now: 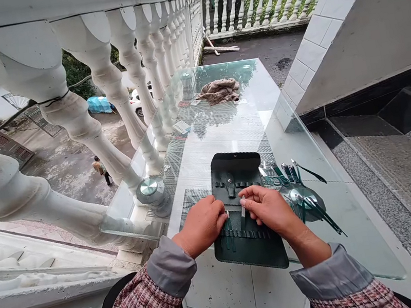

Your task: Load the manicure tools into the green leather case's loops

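An open dark green manicure case (252, 263) lies on the glass table in front of me. Thin tools (227, 241) stand in loops on its left side, while several loops farther right hold nothing. My left hand (203, 224) is closed at the tops of these tools; what its fingertips pinch is partly hidden. Between thumb and fingers, my right hand (271, 208) grips a thin flat metal tool (243, 219) that points down toward the loops. Right of the case are nail clippers (292, 174), small scissors (270, 180) and several slim green-handled tools (322, 213).
The glass tabletop (358, 234) rests on round metal-capped supports (149, 188). A crumpled brown cloth (219, 92) and a small card (181, 127) lie farther back. A white balustrade (101, 87) runs along the left, and stone steps (386, 162) are at the right.
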A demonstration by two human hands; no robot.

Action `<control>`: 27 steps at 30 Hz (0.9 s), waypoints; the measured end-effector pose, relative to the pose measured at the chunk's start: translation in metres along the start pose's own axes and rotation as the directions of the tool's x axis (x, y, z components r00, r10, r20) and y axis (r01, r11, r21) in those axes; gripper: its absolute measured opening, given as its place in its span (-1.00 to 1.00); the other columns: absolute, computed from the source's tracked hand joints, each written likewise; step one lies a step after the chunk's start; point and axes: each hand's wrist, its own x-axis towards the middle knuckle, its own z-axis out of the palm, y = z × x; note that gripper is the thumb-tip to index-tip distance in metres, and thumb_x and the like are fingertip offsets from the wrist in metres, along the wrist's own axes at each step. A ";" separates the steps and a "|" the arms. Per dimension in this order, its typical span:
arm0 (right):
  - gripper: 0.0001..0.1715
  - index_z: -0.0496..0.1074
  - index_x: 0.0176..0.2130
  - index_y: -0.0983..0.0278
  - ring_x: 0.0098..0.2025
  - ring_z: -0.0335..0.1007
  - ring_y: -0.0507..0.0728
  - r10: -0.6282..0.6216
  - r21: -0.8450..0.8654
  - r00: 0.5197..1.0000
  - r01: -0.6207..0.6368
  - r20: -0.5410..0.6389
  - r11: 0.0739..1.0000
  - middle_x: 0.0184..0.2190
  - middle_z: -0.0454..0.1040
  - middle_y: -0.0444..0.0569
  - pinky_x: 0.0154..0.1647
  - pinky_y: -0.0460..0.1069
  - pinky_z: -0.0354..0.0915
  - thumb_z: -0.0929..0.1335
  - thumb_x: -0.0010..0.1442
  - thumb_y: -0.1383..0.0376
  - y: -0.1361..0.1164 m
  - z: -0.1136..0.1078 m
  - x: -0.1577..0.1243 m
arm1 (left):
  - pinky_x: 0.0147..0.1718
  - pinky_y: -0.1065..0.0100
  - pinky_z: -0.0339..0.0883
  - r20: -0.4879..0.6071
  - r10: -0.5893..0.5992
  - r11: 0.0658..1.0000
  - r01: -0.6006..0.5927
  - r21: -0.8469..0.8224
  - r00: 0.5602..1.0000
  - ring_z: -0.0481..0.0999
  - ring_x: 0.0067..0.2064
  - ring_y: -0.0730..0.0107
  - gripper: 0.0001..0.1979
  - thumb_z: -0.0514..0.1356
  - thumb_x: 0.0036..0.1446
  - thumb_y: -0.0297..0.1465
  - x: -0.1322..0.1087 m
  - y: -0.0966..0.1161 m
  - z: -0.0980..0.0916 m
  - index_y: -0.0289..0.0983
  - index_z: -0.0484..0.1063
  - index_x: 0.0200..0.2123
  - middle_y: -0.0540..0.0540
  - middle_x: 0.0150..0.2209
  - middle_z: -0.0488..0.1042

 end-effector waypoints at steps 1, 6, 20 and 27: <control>-0.75 0.38 -0.32 0.28 -0.67 0.20 -0.05 -0.002 -0.003 1.000 0.002 0.006 1.000 -0.64 0.29 -0.23 -0.76 -0.16 0.15 0.32 -0.07 0.23 0.000 0.001 0.000 | -0.34 0.38 0.20 0.004 0.002 1.000 -0.002 0.006 1.000 0.37 -0.25 0.35 -0.89 0.11 0.22 -0.34 0.000 0.000 0.000 -0.26 0.33 -0.34 -0.02 -0.31 0.34; -0.75 0.37 -0.29 0.26 -0.67 0.21 -0.04 -0.033 -0.054 0.999 0.035 0.037 0.998 -0.63 0.30 -0.23 -0.76 -0.15 0.16 0.30 -0.03 0.22 0.003 0.005 -0.002 | -0.31 0.37 0.22 0.003 0.016 0.999 -0.017 0.027 1.000 0.37 -0.23 0.33 -0.88 0.11 0.22 -0.34 0.000 -0.001 0.002 -0.26 0.32 -0.33 -0.03 -0.30 0.34; -0.75 0.34 -0.31 0.26 -0.65 0.22 -0.04 -0.042 -0.024 0.999 0.042 -0.004 0.999 -0.60 0.31 -0.23 -0.75 -0.14 0.18 0.30 -0.05 0.20 0.006 0.002 -0.004 | -0.30 0.37 0.23 0.033 0.009 1.000 -0.010 0.002 0.999 0.37 -0.22 0.33 -0.88 0.15 0.20 -0.33 -0.001 0.001 -0.003 -0.27 0.34 -0.33 -0.04 -0.29 0.33; -0.70 0.33 -0.33 0.28 -0.67 0.20 -0.05 -0.017 0.041 1.000 0.017 0.002 0.999 -0.64 0.28 -0.25 -0.76 -0.15 0.16 0.33 -0.10 0.17 0.005 -0.007 -0.009 | -0.30 0.37 0.24 0.039 0.006 1.000 -0.006 -0.003 0.999 0.37 -0.21 0.33 -0.88 0.14 0.21 -0.33 -0.001 0.001 -0.002 -0.26 0.34 -0.32 -0.04 -0.28 0.34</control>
